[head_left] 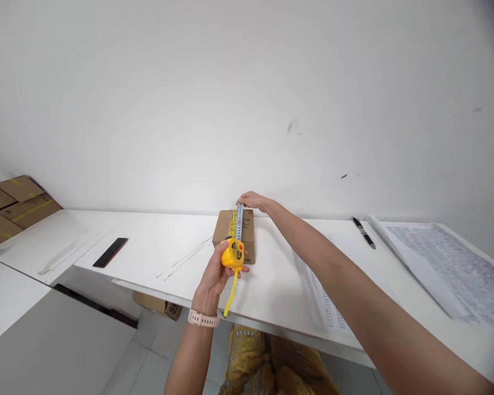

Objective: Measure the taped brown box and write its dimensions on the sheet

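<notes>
My left hand (pixel 216 274) is closed around a yellow tape measure case (pixel 233 254) at the near end of a small cardboard box (pixel 224 229) on the white table (pixel 156 247). A yellow strap hangs down from the case. The white tape blade (pixel 239 221) runs from the case across the box's top to its far edge. My right hand (pixel 253 200) pinches the blade's end there, close to the wall.
A flat black strip (pixel 110 252) lies on the table to the left. Printed sheets (pixel 325 296) and a larger printed sheet (pixel 448 269) lie to the right, with a black pen (pixel 364 232) near the wall. Cardboard boxes (pixel 12 208) are stacked at far left.
</notes>
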The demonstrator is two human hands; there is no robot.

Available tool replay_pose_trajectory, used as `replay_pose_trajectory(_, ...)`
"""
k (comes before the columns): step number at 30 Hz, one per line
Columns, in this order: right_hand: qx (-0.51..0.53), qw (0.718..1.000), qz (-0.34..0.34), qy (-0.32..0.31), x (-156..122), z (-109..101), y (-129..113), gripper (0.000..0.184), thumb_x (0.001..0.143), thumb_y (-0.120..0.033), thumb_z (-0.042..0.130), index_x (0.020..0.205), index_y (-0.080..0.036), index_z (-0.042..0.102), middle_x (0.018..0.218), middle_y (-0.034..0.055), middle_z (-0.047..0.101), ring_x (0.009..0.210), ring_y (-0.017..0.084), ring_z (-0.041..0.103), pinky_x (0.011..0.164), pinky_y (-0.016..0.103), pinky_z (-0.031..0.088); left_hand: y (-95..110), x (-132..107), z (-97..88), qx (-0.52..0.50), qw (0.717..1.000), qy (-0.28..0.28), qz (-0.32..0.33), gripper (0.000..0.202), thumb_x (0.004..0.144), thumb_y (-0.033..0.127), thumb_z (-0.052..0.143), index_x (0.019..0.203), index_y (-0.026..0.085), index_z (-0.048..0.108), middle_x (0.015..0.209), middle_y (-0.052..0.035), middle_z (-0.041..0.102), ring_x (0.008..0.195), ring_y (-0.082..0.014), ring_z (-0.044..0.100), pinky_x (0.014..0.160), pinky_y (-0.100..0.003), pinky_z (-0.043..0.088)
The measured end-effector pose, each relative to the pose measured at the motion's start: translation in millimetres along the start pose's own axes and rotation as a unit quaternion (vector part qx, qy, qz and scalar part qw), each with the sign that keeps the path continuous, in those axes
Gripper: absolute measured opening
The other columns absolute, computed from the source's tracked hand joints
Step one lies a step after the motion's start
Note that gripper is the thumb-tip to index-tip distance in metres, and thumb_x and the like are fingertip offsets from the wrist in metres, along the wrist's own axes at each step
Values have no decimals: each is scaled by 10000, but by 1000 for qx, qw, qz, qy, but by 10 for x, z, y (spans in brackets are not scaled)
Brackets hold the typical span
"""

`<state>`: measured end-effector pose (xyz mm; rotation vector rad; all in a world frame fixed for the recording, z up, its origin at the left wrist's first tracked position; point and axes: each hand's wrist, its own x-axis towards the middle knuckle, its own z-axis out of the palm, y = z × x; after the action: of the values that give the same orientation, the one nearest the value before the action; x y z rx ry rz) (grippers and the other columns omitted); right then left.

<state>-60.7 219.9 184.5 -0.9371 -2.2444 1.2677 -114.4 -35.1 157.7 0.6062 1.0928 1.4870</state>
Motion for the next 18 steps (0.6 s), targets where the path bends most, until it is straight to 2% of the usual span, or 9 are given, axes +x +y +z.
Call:
replay_pose_trajectory(4,-23,998,41,41,205,224,99,173,864,-230,559,743,-152,655,715,42,665,652,138,543,620,257,390,-26,170,44,-19,1000,8,-2,430,818,475,651,1040,110,600,799,-81,715,506,-181,691,347,-201,485)
replay_pose_trajectory(8,-63,993,60,76,261,417,254,287,895,-366,554,699,-173,635,749,63,688,691,163,583,613,252,366,-110,160,-1,-27,999,24,-15,407,838,467,632,1032,111,603,779,-73,708,510,-188,699,333,-198,480)
replay_pose_trajectory(12,-85,988,66,111,186,479,335,386,892,-536,536,739,-193,628,826,57,702,732,165,587,616,251,347,-202,27,-111,-21,999,33,-20,426,807,464,669,1046,118,601,811,-74,716,528,-189,709,336,-189,484)
replay_pose_trajectory(18,-87,986,71,121,109,472,360,383,895,-551,508,810,-205,648,872,38,706,755,158,579,611,246,336,-317,-275,-169,0,999,39,-18,472,777,506,685,1042,121,621,871,-96,728,537,-181,706,348,-189,489)
